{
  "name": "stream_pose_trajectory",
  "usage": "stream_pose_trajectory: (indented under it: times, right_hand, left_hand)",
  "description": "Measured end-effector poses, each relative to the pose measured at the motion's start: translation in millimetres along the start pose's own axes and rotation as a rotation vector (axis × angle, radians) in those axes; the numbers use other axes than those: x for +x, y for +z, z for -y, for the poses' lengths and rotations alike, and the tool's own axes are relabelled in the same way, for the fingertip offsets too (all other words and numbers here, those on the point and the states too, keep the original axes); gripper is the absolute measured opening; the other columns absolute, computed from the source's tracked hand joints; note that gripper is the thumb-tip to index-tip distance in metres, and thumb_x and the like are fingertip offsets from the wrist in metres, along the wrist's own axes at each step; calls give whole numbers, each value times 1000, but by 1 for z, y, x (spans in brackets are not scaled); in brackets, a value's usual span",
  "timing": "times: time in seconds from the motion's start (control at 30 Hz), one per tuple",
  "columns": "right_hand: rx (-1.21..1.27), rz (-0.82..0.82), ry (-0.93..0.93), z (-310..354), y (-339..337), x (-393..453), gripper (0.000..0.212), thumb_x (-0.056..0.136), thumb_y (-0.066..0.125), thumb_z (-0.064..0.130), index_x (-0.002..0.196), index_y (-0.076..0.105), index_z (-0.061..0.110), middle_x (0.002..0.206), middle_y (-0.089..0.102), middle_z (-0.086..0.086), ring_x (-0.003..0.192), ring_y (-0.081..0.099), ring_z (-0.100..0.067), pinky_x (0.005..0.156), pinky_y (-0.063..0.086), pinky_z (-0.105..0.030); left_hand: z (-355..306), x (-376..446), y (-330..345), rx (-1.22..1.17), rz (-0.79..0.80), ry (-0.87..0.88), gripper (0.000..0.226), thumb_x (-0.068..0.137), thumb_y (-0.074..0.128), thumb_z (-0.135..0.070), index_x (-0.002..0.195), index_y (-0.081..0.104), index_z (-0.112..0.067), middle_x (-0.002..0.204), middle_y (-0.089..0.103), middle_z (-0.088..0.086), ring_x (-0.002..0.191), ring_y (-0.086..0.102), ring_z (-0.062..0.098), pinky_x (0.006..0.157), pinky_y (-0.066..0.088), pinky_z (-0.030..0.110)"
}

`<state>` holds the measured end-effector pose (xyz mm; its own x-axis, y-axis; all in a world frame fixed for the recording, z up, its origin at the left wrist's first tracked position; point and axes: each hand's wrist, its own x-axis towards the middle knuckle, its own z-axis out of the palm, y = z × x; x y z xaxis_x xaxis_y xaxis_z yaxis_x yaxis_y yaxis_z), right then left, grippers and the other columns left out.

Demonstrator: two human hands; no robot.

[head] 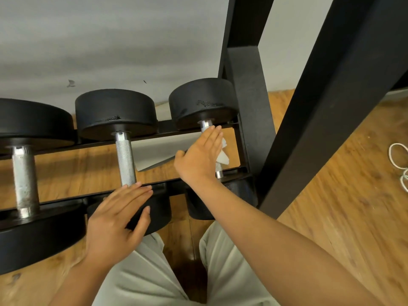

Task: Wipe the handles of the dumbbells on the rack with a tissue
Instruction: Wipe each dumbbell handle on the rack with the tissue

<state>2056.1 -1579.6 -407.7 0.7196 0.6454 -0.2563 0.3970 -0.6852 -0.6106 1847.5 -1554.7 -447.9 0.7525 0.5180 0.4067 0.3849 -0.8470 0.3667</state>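
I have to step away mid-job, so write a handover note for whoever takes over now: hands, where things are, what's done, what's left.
Right hand: fingers straight, pressing the white tissue against the handle of the rightmost dumbbell; most of that handle is hidden under the hand.
Left hand: open, resting on the near head of the middle dumbbell, holding nothing.
Three dumbbells show on the black rack; the left dumbbell sits beside the middle one.
Done: cannot tell from this view which handles are already clean.
Left: finish the rightmost handle, then check the middle handle and the left one.
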Motion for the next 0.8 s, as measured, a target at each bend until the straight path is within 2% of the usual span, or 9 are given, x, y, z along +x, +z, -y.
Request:
stream_pose_trajectory:
  times: [0.07,0.2,0.43,0.53,0.67,0.8]
  right_hand:
    - [-6,-11,17,-4,6,0,96,96,53,30,149,-22,2,157,-28,-14,146,-24,-27,118,-12,-36]
    - [117,58,163,-5,3,-1,91,98,49,29,148,-23,1,157,-27,-15,147,-21,-27,119,-10,-35]
    - [138,-177,25,18,9,14,79,99,42,19,150,-14,-1,160,-18,-18,148,-17,-26,119,-14,-35]
    - [106,-121,50,8,13,5,83,99,44,22,149,-18,0,159,-23,-16,147,-21,-25,120,-12,-35]
    - [169,-14,206,7,9,-1,89,98,48,25,148,-21,-1,157,-26,-17,147,-21,-27,119,-12,-36]
    - [241,-149,151,26,6,16,84,98,47,20,150,-16,-2,160,-18,-17,148,-16,-27,121,-8,-38]
  left_hand:
    - [0,0,0,-2,-1,1,33,95,55,-28,116,74,-10,123,68,-1,124,60,16,113,42,38]
    - [0,0,0,-7,-18,7,33,95,55,-27,115,74,-9,123,68,-1,123,60,15,113,41,37]
    - [0,0,1,9,-34,21,32,95,56,-25,114,74,-8,122,69,1,124,59,16,113,42,38]
    - [0,-1,1,15,-31,20,33,95,55,-26,115,74,-8,122,68,1,125,58,15,116,37,34]
    - [3,-1,3,27,-36,30,33,95,55,-25,116,74,-7,123,68,1,125,58,15,117,36,33]
    - [2,0,5,36,-40,40,33,95,55,-24,117,73,-7,124,68,3,125,59,17,117,36,35]
